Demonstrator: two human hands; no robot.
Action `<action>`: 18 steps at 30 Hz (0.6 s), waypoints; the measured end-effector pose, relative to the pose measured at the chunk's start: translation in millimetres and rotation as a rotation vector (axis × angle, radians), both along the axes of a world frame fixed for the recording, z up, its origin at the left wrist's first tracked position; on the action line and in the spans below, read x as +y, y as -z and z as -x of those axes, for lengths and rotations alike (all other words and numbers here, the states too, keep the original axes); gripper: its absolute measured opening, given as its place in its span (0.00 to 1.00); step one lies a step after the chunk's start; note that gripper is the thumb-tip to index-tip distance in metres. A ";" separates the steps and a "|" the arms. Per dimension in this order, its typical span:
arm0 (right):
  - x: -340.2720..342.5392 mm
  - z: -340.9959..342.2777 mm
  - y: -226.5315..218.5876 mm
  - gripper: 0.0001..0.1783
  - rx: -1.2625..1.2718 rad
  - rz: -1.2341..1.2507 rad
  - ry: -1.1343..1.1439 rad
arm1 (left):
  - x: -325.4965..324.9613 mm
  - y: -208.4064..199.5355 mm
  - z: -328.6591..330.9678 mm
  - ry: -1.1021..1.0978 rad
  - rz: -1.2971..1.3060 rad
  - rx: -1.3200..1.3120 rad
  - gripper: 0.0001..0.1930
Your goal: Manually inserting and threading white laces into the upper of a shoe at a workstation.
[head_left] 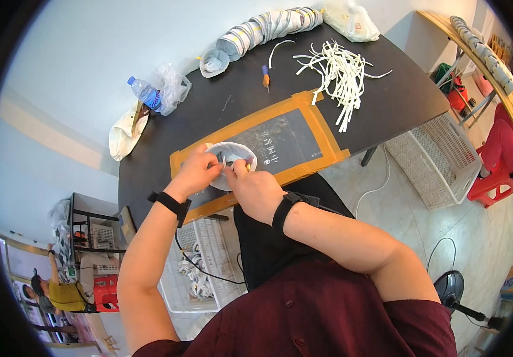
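Note:
A round, white-walled fabric cup point(245, 150) rests on the near edge of a tape-edged dark board point(292, 134), its open mouth facing up. My left hand point(198, 171) is at its left side, thumb and fingertips pinched over the opening around the end of a thin white strip point(225, 160). My right hand point(257, 193) reaches over the near rim, fingers closed and pointing into the cup. What its fingertips hold is hidden. A small yellow bit shows beside them.
On the black table point(399, 101) lie a pile of white strips point(342, 77), an orange-and-blue screwdriver point(266, 77), a long row of nested fabric cups point(268, 31) and a water bottle point(144, 94). White crates point(435, 160) stand below. Other people sit at both sides.

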State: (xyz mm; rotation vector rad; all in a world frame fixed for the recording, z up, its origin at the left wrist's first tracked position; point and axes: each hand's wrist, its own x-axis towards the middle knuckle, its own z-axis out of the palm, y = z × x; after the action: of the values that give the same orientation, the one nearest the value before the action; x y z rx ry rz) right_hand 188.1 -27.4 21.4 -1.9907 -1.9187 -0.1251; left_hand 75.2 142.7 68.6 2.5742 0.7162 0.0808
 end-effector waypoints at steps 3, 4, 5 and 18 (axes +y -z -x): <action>-1.6 -0.2 2.5 0.28 0.022 -0.058 -0.030 | 2.5 4.6 1.6 0.008 -0.016 -0.045 0.11; -1.3 -0.3 3.5 0.28 0.020 -0.056 -0.030 | 3.1 4.7 0.1 0.014 -0.015 -0.024 0.10; -0.8 -0.2 4.4 0.27 0.041 -0.057 -0.027 | 3.5 4.9 -1.1 0.020 -0.013 -0.002 0.08; 1.2 7.6 0.8 0.26 0.006 0.016 0.037 | 7.0 12.4 7.5 0.040 0.024 -0.046 0.06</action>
State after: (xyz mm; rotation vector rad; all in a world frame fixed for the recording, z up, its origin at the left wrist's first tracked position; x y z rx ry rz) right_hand 180.6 -26.2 20.6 -2.0360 -1.8856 -0.1138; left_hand 67.7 149.7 56.2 2.5538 0.6447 0.1181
